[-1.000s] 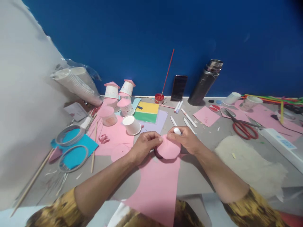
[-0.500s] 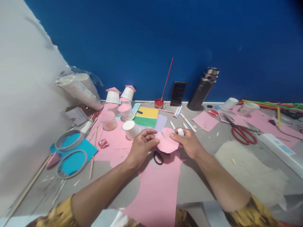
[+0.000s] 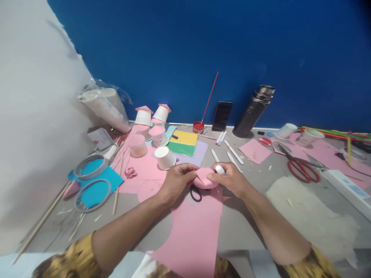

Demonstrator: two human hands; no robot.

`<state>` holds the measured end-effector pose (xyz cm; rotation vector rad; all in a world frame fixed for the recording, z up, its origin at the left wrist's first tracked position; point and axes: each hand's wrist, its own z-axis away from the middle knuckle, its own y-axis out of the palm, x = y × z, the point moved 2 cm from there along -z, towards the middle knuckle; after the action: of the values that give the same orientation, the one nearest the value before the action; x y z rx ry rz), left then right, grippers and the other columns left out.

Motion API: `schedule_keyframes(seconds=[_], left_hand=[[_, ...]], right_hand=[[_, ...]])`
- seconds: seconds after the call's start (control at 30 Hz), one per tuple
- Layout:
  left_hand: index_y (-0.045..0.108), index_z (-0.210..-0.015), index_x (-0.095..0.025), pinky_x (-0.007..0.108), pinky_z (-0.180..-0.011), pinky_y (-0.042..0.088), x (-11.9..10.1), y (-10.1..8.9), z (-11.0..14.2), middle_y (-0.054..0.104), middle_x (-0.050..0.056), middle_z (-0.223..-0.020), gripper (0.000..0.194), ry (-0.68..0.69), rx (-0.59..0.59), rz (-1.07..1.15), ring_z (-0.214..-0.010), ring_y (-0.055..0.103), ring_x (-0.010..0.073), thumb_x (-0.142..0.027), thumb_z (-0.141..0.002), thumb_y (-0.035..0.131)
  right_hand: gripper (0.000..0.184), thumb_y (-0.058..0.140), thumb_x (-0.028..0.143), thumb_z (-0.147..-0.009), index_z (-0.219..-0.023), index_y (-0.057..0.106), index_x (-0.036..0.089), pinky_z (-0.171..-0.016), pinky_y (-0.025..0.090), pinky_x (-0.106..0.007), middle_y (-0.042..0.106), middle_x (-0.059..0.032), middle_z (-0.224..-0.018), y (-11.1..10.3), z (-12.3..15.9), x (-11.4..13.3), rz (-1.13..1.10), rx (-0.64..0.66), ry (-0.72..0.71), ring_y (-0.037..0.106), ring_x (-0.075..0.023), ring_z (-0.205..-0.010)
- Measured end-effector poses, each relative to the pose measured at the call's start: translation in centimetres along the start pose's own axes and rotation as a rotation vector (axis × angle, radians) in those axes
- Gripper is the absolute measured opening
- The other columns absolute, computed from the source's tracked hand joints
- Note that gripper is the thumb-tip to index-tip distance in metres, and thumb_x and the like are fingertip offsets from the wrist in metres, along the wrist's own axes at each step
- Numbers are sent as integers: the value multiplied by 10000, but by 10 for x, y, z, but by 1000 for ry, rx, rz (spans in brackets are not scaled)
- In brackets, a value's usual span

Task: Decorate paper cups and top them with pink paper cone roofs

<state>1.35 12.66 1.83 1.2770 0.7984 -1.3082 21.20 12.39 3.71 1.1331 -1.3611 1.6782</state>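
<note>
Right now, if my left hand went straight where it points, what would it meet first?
The folded pink paper piece it holds; beyond that, probably your right hand, though depth is unclear.

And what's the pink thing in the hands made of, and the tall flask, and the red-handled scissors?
The pink piece looks like matte paper or thin card: it bends and has thin edges. The flask seems metal: its silvery neck shines, though the dark body could be painted. The scissors have grey blades, likely metal, and smooth-looking red handles, probably plastic.

Grey table (image 3: 240,222) with pink paper (image 3: 198,224), white markers (image 3: 233,152), dark flask (image 3: 252,115)
</note>
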Motion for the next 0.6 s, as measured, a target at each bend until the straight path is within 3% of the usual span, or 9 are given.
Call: schedule_keyframes(seconds=[0.3,0.47,0.6], left_hand=[[786,-764,-137,250,-571,362,-3,1,1,615,14,-602,139,8,54,-31,-562,476,103,-262,-702,786],[792,-752,-143,274,-597,434,-7,1,3,670,52,-664,149,45,64,-44,-602,545,136,-292,-751,786],[758,-791,-154,296,-578,495,-2,3,4,711,58,-689,202,-14,106,23,-600,663,187,-299,-697,862]], right_hand=[[256,698,400,-687,-647,561,188,-562,273,-260,443,51,-613,1,0,-1,51,74,54,382,-119,-628],[273,700,389,-685,-604,520,201,-537,251,-261,409,57,-583,2,0,1,76,33,63,349,-113,-603],[284,703,367,-684,-571,500,205,-529,243,-267,408,57,-554,4,2,5,69,44,60,342,-109,-580]])
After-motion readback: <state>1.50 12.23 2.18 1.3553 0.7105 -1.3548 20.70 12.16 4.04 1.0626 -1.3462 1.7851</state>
